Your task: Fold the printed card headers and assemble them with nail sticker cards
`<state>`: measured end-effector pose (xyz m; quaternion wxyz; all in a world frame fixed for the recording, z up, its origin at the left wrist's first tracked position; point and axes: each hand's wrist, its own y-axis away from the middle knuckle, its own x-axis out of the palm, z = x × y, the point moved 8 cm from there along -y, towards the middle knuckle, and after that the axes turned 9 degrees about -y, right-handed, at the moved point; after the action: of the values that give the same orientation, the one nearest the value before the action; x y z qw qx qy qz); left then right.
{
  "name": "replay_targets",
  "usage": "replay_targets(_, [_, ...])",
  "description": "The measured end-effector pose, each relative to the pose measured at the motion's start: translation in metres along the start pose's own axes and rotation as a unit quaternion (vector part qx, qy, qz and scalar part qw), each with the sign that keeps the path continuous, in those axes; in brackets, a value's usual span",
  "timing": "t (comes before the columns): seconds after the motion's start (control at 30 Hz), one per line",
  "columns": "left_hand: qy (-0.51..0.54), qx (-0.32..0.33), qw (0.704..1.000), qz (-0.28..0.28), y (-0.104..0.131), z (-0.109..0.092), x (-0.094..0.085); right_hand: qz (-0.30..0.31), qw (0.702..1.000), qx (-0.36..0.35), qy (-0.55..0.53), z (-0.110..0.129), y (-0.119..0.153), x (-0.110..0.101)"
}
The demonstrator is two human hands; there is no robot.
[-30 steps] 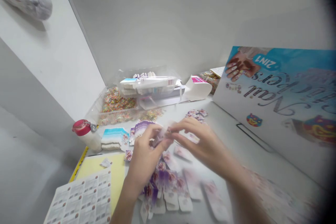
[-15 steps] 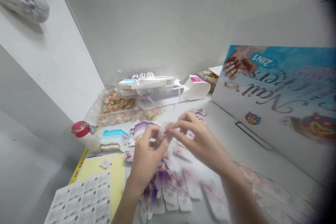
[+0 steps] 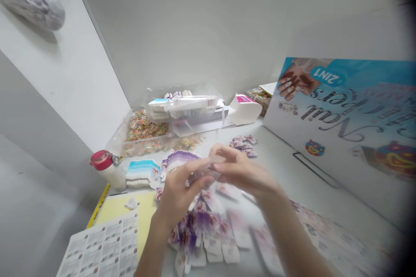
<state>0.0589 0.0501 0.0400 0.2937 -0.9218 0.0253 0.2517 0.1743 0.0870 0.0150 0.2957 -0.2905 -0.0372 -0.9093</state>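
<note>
Nearest, at the lower left, a white sheet of printed rectangular labels [image 3: 104, 246] overlaps a yellow paper sheet [image 3: 112, 205] on the white tabletop [image 3: 279, 156]. To its right lies a loose heap of purple-and-white printed paper cards [image 3: 208, 225]; flat, pale printed sheets [image 3: 338, 233] spread at the lower right, blurred. Above the heap, a small, pale, partly see-through piece [image 3: 203, 176] is raised between the hands. The left hand [image 3: 175, 188] has its grip clamped on it, thumb below and fingers above. The right hand [image 3: 242, 173] brings its fingertips to the piece's right end; blur hides whether that grip is closed on it.

Farther back, a bottle with a red lid [image 3: 102, 160] stands beside a stack of blue-and-white cards [image 3: 141, 171] and a fanned row of purple-and-white cards [image 3: 178, 159]. Behind these sits a clear plastic tray of multicoloured bits [image 3: 146, 125]. At right stands a large blue-and-white carton [image 3: 338, 117], its lettering upside down.
</note>
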Motion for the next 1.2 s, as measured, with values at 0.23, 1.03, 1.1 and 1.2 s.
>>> replay_targets(0.23, [0.029, -0.009, 0.999, -0.03, -0.001, 0.007, -0.006, -0.04, 0.995, 0.009, -0.091, -0.008, -0.002, 0.002])
replay_targets(1.03, [0.113, -0.138, 0.984, 0.03, -0.004, 0.023, -0.002, -0.088, 0.961, -0.149, 0.215, 0.017, 0.004, 0.014])
replay_targets(1.1, [0.117, -0.141, 0.983, 0.014, -0.005, 0.025, -0.005, -0.081, 0.952, -0.149, 0.256, 0.017, 0.004, 0.018])
replay_targets(1.2, [0.111, -0.144, 0.983, 0.009, -0.006, 0.026, -0.005, -0.066, 0.955, -0.123, 0.262, 0.012, 0.002, 0.017])
